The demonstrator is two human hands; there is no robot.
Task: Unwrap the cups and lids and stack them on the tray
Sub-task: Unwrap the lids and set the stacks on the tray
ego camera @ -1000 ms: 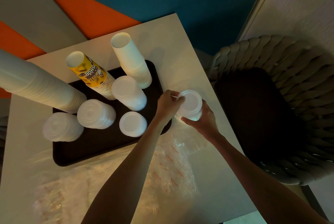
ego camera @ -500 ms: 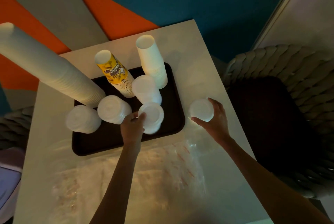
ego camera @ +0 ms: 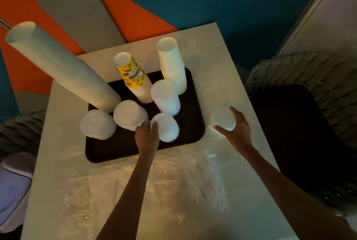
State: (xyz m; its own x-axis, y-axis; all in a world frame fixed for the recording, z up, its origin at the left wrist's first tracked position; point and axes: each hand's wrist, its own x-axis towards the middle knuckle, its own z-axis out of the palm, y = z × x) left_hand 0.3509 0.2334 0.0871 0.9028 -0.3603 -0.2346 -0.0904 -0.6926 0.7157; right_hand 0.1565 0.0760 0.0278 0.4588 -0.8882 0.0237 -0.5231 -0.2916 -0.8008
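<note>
Head view: left hand [ego camera: 146, 135] is gripping a lid stack [ego camera: 167, 128] at the tray's [ego camera: 119, 148] front, fingers curled round its side. Right hand [ego camera: 237, 129] is clasping a lid pile [ego camera: 222, 117] on the table [ego camera: 222, 65], just right of the tray. Cup stacks [ego camera: 172, 65] are standing at the tray's back, and wrap [ego camera: 173, 181] is lying on the table nearer the person.

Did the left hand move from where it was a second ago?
Yes. The left hand went leftwards, from the loose lids beside the tray to the front lid stack on it.
</note>
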